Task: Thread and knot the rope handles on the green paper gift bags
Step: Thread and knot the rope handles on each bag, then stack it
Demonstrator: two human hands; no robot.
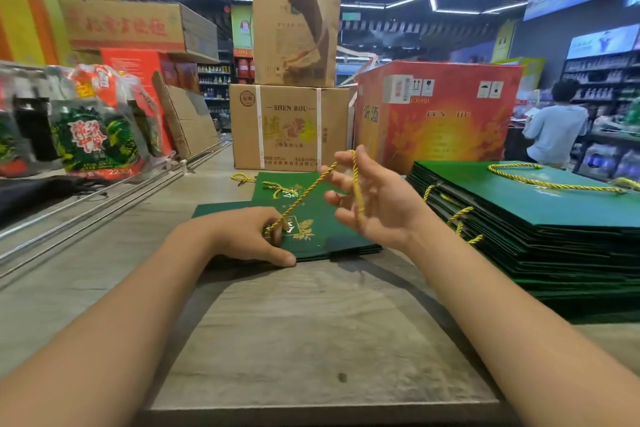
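Note:
A flat green paper gift bag (pixel 325 236) with gold leaf print lies on the grey floor in front of me. My left hand (pixel 252 236) rests on its near edge and pinches one end of a yellow twisted rope (pixel 304 194) at the bag's surface. The rope runs taut up and to the right to my right hand (pixel 370 198), which is raised above the bag. There it loops over the fingertips and hangs down across the palm, held by the curled fingers. A second green bag (pixel 273 187) with a threaded rope lies just behind.
A tall stack of green bags (pixel 540 218) with yellow handles sits at the right. Cardboard boxes (pixel 291 128) and a red carton (pixel 440 114) stand behind. Wrapped goods (pixel 90 135) line the left. A person (pixel 557 125) stands far right by the shelves.

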